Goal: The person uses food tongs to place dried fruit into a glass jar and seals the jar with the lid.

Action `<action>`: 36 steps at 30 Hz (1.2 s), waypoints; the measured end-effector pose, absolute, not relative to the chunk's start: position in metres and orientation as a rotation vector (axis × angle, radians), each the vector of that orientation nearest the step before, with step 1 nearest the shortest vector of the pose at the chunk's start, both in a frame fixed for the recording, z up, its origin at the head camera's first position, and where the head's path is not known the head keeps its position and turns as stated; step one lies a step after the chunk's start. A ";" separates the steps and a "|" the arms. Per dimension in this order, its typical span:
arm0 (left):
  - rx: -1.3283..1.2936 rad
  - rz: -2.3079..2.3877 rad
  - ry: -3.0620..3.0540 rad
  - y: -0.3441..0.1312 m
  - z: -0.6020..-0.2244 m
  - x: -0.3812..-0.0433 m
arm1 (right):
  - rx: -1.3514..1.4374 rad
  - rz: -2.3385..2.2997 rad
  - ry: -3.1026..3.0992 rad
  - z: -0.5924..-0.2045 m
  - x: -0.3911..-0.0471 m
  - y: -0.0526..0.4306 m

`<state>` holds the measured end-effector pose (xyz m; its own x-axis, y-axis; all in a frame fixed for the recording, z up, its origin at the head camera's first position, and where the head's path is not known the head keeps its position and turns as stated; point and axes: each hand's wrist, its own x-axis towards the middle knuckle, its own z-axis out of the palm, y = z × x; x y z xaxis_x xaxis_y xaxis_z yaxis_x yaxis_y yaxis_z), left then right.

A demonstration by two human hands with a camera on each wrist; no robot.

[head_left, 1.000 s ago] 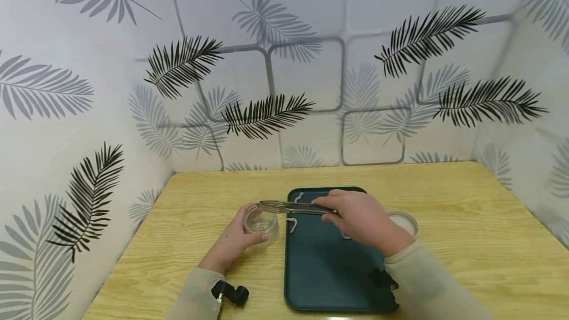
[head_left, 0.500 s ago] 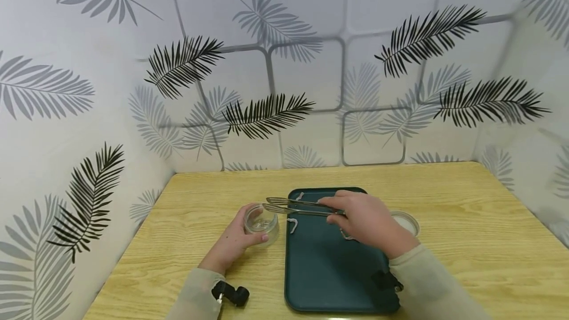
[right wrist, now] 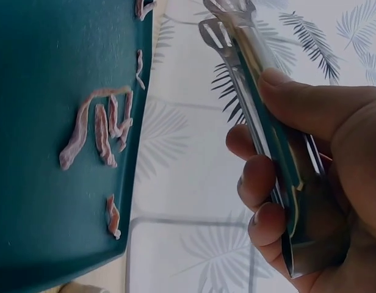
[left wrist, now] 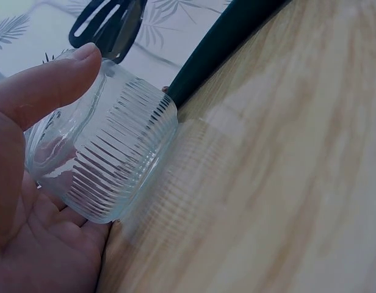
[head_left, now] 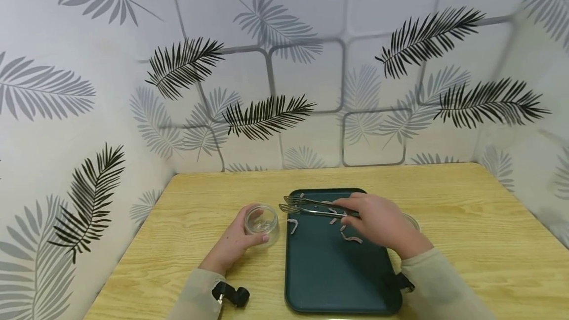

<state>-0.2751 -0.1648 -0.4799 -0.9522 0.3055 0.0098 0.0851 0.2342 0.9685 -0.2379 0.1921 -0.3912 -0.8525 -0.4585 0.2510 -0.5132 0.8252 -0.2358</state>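
Note:
My left hand (head_left: 233, 243) grips a clear glass jar (head_left: 268, 233) that stands on the table just left of the tray. In the left wrist view the jar (left wrist: 124, 134) has ribbed sides, with the thumb over it. My right hand (head_left: 375, 223) holds metal tongs (head_left: 320, 212) above the tray's far part. Their slotted tips are spread apart, nothing between them, pointing left toward the jar. Dried meat-like strips (right wrist: 81, 131) lie scattered on the dark green tray (head_left: 329, 275). One bent strip (head_left: 292, 226) lies at its left edge.
A round pale lid or dish (head_left: 412, 221) sits right of the tray, mostly hidden behind my right hand. The wooden table (head_left: 213, 196) meets a leaf-patterned wall covering (head_left: 306, 137) at the back. A black wrist-camera mount (head_left: 231, 294) sticks out from the left sleeve.
The tongs have moved right, from over the jar's mouth to above the tray, and their tips have spread apart. More strips show on the tray. The left hand and jar stay put.

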 end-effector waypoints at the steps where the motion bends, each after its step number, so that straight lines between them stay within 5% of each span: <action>1: 0.373 1.802 2.315 -0.165 -0.480 -0.275 | 0.754 0.439 -2.835 -0.391 -0.238 0.193; 36: 0.386 1.783 2.329 -0.165 -0.479 -0.275 | 0.766 0.316 -2.930 -0.406 -0.245 0.197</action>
